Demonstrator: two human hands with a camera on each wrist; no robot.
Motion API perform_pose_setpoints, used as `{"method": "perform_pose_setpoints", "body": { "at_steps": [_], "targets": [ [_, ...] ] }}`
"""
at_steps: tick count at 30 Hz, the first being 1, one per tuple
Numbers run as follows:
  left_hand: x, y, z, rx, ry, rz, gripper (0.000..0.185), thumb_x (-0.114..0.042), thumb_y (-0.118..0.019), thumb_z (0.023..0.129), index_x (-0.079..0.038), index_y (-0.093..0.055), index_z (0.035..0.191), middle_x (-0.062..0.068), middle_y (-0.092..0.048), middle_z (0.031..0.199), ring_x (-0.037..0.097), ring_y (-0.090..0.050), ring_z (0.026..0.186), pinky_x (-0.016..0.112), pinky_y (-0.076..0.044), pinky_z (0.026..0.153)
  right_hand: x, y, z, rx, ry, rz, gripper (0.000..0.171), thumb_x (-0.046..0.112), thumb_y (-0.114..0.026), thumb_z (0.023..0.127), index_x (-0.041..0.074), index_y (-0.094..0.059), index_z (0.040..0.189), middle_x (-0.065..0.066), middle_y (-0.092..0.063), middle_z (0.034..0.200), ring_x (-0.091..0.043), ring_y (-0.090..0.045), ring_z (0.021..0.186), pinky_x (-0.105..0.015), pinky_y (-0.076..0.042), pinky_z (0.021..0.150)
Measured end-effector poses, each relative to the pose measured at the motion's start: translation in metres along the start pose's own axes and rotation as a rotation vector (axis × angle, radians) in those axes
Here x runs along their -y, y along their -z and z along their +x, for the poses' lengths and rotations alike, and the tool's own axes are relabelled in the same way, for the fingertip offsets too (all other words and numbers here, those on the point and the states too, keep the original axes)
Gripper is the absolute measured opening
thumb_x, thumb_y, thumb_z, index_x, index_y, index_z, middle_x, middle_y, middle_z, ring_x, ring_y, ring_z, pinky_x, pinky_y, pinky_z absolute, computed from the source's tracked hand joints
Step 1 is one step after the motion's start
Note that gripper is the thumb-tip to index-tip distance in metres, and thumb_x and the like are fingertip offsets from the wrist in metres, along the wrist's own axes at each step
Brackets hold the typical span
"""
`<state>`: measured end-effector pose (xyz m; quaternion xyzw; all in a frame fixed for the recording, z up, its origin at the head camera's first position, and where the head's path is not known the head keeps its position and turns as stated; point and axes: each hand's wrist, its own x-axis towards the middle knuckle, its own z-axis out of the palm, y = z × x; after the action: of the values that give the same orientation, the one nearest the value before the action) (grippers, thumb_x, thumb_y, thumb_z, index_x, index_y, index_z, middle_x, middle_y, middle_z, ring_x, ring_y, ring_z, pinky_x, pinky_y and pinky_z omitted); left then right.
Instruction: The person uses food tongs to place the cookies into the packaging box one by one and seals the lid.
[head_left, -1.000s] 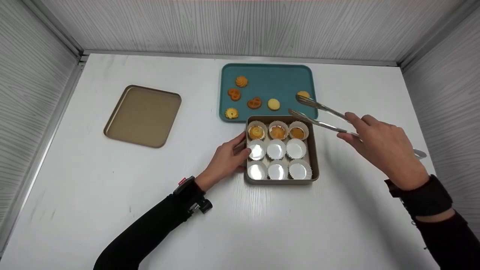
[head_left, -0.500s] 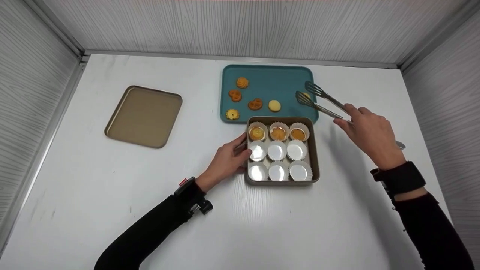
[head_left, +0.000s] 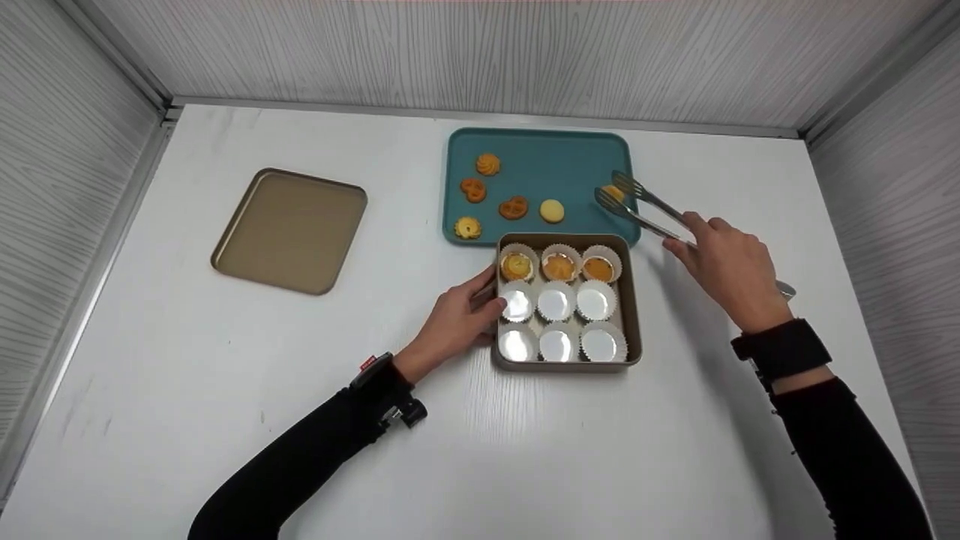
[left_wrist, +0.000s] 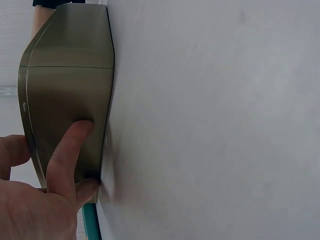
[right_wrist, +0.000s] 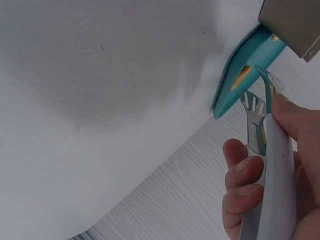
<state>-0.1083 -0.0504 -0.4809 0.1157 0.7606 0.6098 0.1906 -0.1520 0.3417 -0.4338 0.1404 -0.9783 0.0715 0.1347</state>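
Bracketing a round golden cookie (head_left: 614,192) near the teal rectangular tray's (head_left: 540,169) right edge, slotted metal tongs (head_left: 643,220) pinched by the right hand (head_left: 727,266) have shifted there, seemingly for grasping, while the left hand (head_left: 454,315) grips the bronze metal box (head_left: 562,367).

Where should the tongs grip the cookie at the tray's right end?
Probably by opposite edges, coming down from the right: the cookie lies low on the tray near its right rim, and in the head view the tongs stand open astride it. The right hand holds them from that side. Can't tell whether they touch it.
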Motion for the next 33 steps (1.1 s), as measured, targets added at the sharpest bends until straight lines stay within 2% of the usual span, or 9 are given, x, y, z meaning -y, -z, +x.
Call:
{"method": "perform_pose_setpoints", "body": {
  "at_steps": [5,12,14,24,31,33],
  "targets": [
    [0.001,0.0,0.0,-0.008,-0.009,0.002,0.067,-0.022,-0.06,0.105,-0.006,-0.03,0.162,0.013,-0.043,0.16,0.022,-0.048,0.142,0.031,-0.052,0.104,-0.002,-0.004,0.001,0.012,-0.008,0.009,0.043,0.031,-0.073,0.099,-0.001,-0.064,0.127,-0.025,-0.065,0.08,-0.034,-0.056,0.051,-0.055,-0.052,0.045],
    [0.0,-0.001,0.0,0.001,0.002,-0.028,0.067,-0.021,-0.06,0.105,-0.007,-0.029,0.163,0.014,-0.042,0.161,0.024,-0.049,0.141,0.033,-0.059,0.092,-0.004,-0.008,0.003,0.003,-0.011,0.012,0.043,0.03,-0.073,0.099,-0.002,-0.065,0.126,-0.025,-0.066,0.08,-0.033,-0.055,0.05,-0.053,-0.052,0.046],
    [0.0,-0.001,0.0,0.002,0.001,-0.027,0.067,-0.021,-0.06,0.105,-0.008,-0.029,0.163,0.013,-0.042,0.16,0.023,-0.05,0.141,0.032,-0.058,0.093,-0.004,-0.009,0.003,-0.003,-0.016,0.009,0.042,0.029,-0.074,0.099,-0.002,-0.066,0.125,-0.025,-0.065,0.079,-0.032,-0.054,0.049,-0.053,-0.052,0.045],
    [-0.001,-0.001,-0.001,0.014,0.012,-0.057,0.068,-0.022,-0.06,0.105,-0.007,-0.027,0.163,0.014,-0.043,0.16,0.024,-0.052,0.139,0.036,-0.062,0.084,-0.007,-0.016,0.0,-0.076,0.02,-0.052,0.037,0.028,-0.073,0.099,-0.002,-0.063,0.118,-0.022,-0.06,0.073,-0.036,-0.051,0.044,-0.055,-0.049,0.041],
    [-0.001,-0.001,-0.001,0.01,0.005,-0.048,0.067,-0.021,-0.059,0.106,-0.007,-0.028,0.163,0.013,-0.043,0.16,0.023,-0.05,0.141,0.035,-0.061,0.088,-0.009,-0.015,-0.001,-0.132,0.047,-0.064,0.033,0.028,-0.069,0.101,-0.001,-0.064,0.114,-0.022,-0.061,0.073,-0.038,-0.053,0.045,-0.056,-0.048,0.042],
    [-0.001,0.0,-0.001,0.012,0.011,-0.052,0.067,-0.022,-0.059,0.106,-0.008,-0.028,0.163,0.013,-0.042,0.161,0.023,-0.05,0.141,0.035,-0.062,0.086,-0.009,-0.014,-0.001,-0.138,0.047,-0.062,0.032,0.028,-0.069,0.101,-0.002,-0.064,0.113,-0.022,-0.061,0.072,-0.037,-0.052,0.045,-0.055,-0.048,0.041]
  ]
}}
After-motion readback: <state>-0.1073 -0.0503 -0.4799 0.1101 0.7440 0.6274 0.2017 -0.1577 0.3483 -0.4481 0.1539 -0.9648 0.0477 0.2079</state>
